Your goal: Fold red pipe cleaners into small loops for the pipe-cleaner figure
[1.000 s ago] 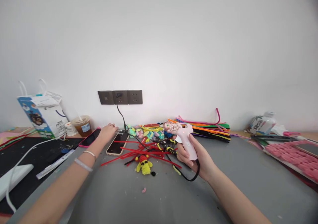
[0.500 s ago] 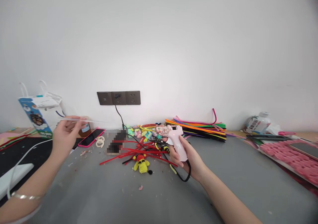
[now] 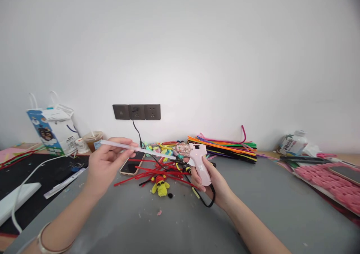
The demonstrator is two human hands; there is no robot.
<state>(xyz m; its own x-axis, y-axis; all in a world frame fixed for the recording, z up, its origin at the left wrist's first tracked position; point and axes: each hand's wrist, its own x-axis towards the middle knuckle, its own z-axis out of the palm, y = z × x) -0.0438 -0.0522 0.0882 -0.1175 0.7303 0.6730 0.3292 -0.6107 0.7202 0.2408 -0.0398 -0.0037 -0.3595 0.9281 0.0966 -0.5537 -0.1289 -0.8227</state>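
My right hand (image 3: 209,179) is closed around the handle of a pale pink hot glue gun (image 3: 200,164), held above the grey table. A black cord hangs in a loop below the handle. Between the fingertips of my left hand (image 3: 108,162) is a long translucent glue stick (image 3: 152,151), slanting slightly down to the right. Its far end comes close to the front of the glue gun; I cannot tell whether they touch. Below, a yellow and red pipe-cleaner figure (image 3: 160,186) lies in front of loose red pipe cleaners (image 3: 146,170).
A phone (image 3: 131,167) lies beneath my left hand. Bundled coloured pipe cleaners (image 3: 225,147) rest against the wall, below sockets (image 3: 136,111). At left stand a paper bag (image 3: 52,130) and a drink cup (image 3: 92,139); at right, a bottle (image 3: 294,143) and pink braided material (image 3: 326,179).
My left hand has moved right with the glue stick, bringing it near the glue gun. The right hand has hardly moved and still grips the gun.
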